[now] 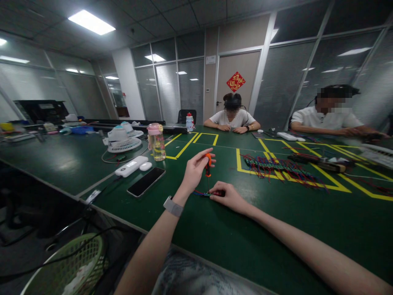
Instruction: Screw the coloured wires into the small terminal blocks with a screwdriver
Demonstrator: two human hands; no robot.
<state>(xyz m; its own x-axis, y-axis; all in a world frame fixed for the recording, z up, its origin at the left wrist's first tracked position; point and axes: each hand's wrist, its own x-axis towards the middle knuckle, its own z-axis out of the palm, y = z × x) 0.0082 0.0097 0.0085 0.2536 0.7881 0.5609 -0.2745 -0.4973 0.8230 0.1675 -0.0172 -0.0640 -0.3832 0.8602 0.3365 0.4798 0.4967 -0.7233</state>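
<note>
My left hand (195, 166) is closed around the orange and black handle of a screwdriver (208, 165), which stands upright with its thin shaft pointing down. The tip meets a small green circuit board (206, 194) with red and blue wires at its left side. My right hand (223, 193) pinches the right end of that board against the green table. Part of the board is hidden behind my right fingers. A grey watch band (173, 206) is around my left wrist.
Left of my hands are a phone (146, 182), a white earbud case (145, 166), a white power strip (132, 166), a pink-lidded bottle (156, 143) and a fan (124, 141). Many wired boards (279, 167) lie right. Two people sit across. A green basket (66, 262) stands below.
</note>
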